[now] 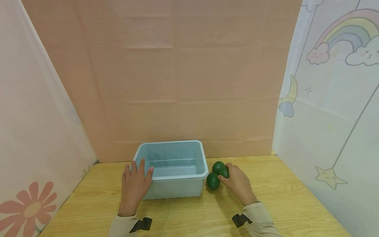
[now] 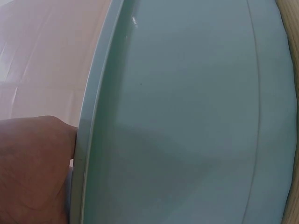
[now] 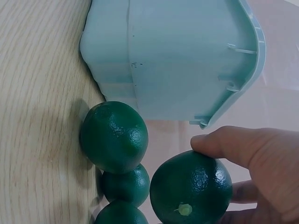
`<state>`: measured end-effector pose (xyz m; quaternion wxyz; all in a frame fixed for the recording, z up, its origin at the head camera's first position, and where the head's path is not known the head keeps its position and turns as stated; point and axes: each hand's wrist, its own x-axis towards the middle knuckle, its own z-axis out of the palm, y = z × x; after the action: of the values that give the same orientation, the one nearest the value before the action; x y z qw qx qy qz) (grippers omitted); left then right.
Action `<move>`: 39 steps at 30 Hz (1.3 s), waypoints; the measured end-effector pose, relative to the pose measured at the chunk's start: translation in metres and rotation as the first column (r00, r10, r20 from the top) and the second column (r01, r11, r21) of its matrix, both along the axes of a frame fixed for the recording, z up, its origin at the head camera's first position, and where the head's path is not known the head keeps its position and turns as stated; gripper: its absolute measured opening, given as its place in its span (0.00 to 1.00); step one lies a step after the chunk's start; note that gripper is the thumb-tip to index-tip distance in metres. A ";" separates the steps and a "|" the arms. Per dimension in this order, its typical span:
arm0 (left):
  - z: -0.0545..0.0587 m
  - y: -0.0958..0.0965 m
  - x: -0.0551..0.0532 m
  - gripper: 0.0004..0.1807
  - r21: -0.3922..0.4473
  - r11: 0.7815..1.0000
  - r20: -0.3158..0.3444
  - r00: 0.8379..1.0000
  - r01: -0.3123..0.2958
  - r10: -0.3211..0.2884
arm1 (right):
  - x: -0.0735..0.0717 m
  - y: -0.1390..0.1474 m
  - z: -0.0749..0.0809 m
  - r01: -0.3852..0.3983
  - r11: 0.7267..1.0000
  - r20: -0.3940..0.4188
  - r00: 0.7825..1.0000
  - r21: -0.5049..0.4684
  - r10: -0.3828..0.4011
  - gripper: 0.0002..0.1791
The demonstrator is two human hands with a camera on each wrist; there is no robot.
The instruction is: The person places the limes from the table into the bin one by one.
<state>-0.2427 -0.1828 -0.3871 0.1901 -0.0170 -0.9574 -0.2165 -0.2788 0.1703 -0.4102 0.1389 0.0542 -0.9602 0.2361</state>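
A light blue plastic bin (image 1: pixel 177 187) stands on the wooden table. My left hand (image 1: pixel 136 182) rests at its near left corner, fingers spread and fairly straight over the rim; in the left wrist view, part of that hand (image 2: pixel 35 170) shows beside the rim. To the right of the bin, my right hand (image 1: pixel 238 184) holds a dark green lime (image 3: pixel 191 189) between thumb and fingers. A pale stem mark shows on this lime. Close by are several more limes, the nearest lime (image 3: pixel 114 137) beside the bin's wall and another lime (image 3: pixel 126 184) behind it.
The wooden table (image 1: pixel 281 204) ends at a hanging peach-coloured cloth (image 1: pixel 183 82) behind the bin. Printed white cloths hang at the left (image 1: pixel 38 108) and right (image 1: pixel 334 125). Each wrist carries a small black strap mount.
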 end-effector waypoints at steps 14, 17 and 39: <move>-0.001 0.000 0.000 0.33 0.008 1.000 0.009 1.000 -0.002 0.002 | -0.001 0.000 -0.001 -0.001 1.000 -0.039 0.999 -0.004 0.001 0.31; -0.001 0.000 0.000 0.33 0.014 1.000 0.012 1.000 0.000 0.000 | 0.000 0.000 -0.001 -0.002 1.000 -0.048 0.999 -0.004 0.001 0.31; -0.001 -0.001 0.000 0.33 -0.001 1.000 0.020 1.000 -0.001 0.001 | 0.002 -0.003 0.002 0.012 1.000 -0.081 0.997 -0.013 -0.013 0.32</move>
<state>-0.2431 -0.1835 -0.3878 0.1807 -0.0146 -0.9594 -0.2162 -0.2771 0.1674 -0.4078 0.1797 0.0570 -0.9526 0.2386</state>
